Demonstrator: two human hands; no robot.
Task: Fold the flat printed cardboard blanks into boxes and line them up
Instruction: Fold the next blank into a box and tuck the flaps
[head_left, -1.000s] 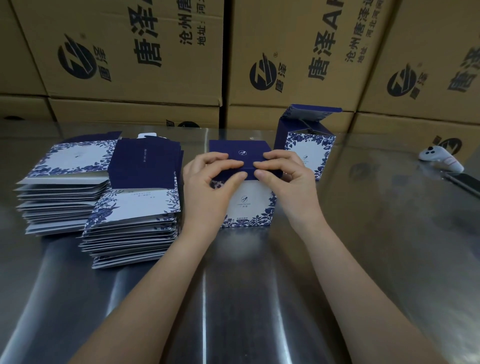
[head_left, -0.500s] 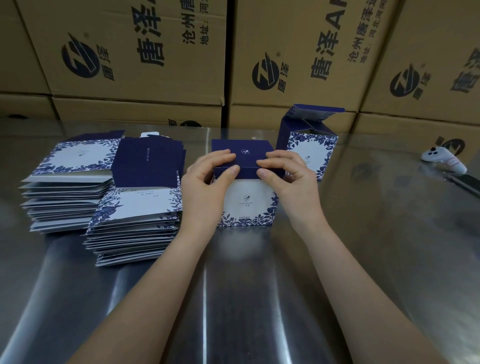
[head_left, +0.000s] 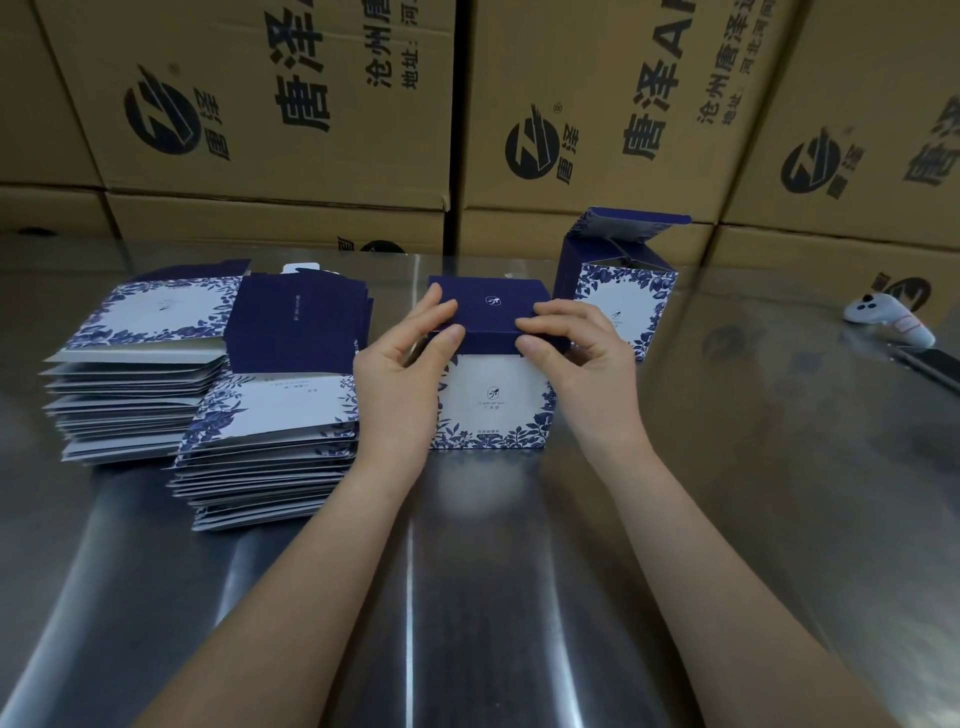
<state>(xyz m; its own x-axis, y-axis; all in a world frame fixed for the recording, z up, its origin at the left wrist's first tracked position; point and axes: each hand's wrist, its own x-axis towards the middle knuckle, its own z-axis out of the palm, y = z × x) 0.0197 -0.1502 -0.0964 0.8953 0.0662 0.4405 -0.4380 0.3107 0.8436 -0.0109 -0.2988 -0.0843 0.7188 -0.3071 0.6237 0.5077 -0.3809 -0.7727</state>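
Two stacks of flat blanks (head_left: 270, 431) sit at the left of the steel table (head_left: 467, 597). Just right of them, the left hand (head_left: 400, 379) pinches the left end of the dark blue lid of the box (head_left: 493, 410) standing mid-table, thumb in front and fingers on top. The right hand (head_left: 587, 364) pinches the right end likewise. Whether the lid's flap is tucked in is hard to tell. Behind stands a second box (head_left: 623, 306), lid up. A white controller (head_left: 883, 325) lies far right.

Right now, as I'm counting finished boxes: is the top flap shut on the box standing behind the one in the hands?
No, behind the held box, the rear box stands with its top flap raised.
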